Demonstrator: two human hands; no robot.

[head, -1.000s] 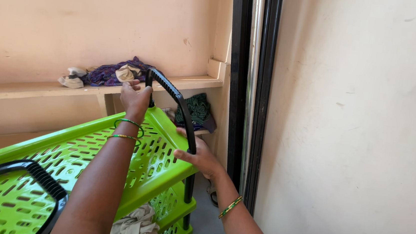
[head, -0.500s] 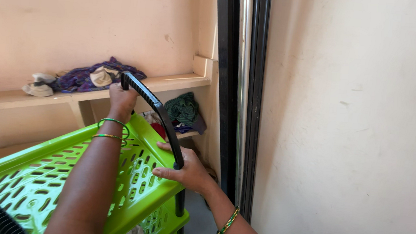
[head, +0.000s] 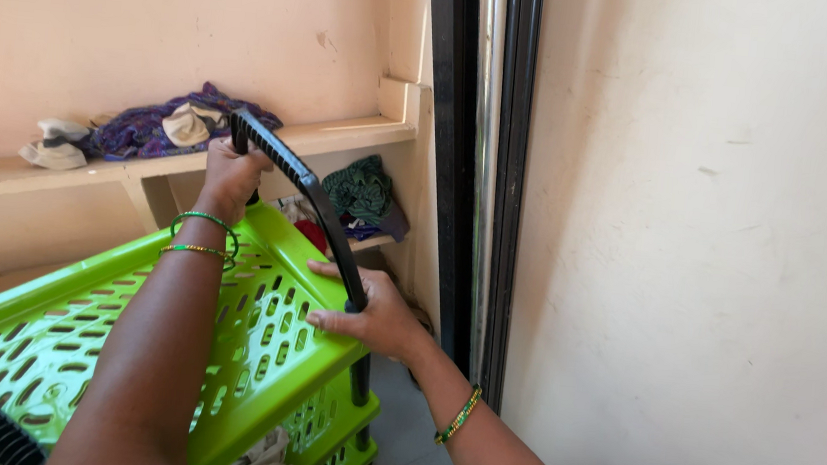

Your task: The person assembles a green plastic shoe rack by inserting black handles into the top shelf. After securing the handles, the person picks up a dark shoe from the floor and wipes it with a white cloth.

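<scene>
Head view: your left hand (head: 229, 175) grips the top of the black handle (head: 303, 188), and your right hand (head: 378, 314) wraps its lower end at the green basket (head: 264, 349) rim. Pull unevenly and the tilted basket may twist, pinching your right fingers.

Both my arms are bare from where they enter at the bottom of the frame, with no sleeve showing on either. My left hand (head: 231, 175), left of centre in the upper half, has two thin bangles (head: 202, 236) just below it at the wrist: the upper one a slim green ring, the lower one gold with green beads or segments along it. My right hand (head: 379, 311), near the middle of the frame, has one bangle (head: 458, 415) further down the forearm, lower right of centre, thin and gold with green segments. I can see no rings on my fingers, and the nails are short and unpainted as far as I can tell.
</scene>
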